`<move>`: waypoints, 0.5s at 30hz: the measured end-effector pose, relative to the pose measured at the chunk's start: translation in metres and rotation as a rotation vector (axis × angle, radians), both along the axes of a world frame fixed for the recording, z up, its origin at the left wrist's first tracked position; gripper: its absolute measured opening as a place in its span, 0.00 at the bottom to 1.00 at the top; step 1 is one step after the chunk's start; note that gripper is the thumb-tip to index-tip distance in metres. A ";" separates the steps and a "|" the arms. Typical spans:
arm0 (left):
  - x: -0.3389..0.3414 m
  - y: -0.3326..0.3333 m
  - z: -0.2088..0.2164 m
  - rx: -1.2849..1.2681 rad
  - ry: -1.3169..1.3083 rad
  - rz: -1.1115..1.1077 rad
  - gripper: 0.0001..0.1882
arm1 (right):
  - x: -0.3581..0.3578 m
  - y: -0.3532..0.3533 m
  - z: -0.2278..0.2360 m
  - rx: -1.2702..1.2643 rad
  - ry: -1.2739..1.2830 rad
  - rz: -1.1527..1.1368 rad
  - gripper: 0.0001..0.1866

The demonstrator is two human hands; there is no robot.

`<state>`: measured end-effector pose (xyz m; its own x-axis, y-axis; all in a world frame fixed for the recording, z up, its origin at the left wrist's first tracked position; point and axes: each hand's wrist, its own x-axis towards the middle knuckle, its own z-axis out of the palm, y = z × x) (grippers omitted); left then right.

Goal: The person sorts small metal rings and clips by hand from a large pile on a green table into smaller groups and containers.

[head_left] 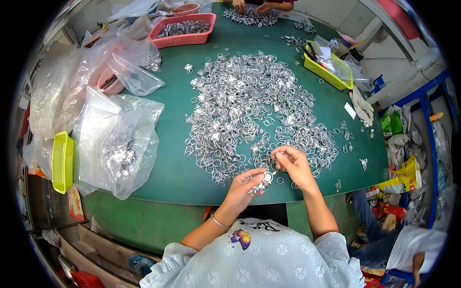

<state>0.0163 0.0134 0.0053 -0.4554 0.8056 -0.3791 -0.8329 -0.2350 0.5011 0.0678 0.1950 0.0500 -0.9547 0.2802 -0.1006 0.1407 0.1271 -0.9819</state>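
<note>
Near the front edge of the green table, my left hand is closed round a few small silver metal pieces; one with a round, flat face shows at the fingertips. To its right, my right hand hovers at the near side of the pile, thumb and fingers pinched together. Whatever sits in that pinch is too small to make out. Beyond both hands spreads a big heap of silver metal rings, some joined to round discs. A single loose ring lies between my hands.
Clear plastic bags holding more metal pieces cover the table's left side. A pink basin of rings stands far left, a yellow-green basket far right beside a glove. Another person's hands work across the table.
</note>
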 end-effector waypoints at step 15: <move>0.002 0.008 -0.026 0.598 -0.546 -0.072 0.18 | -0.046 0.014 -0.046 0.985 0.144 -0.064 0.07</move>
<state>0.0182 0.0214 -0.0209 -0.2703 0.9623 -0.0286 -0.9468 -0.2711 -0.1733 0.0217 0.2093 0.0036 -0.9197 0.2273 0.3202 0.0633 0.8906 -0.4504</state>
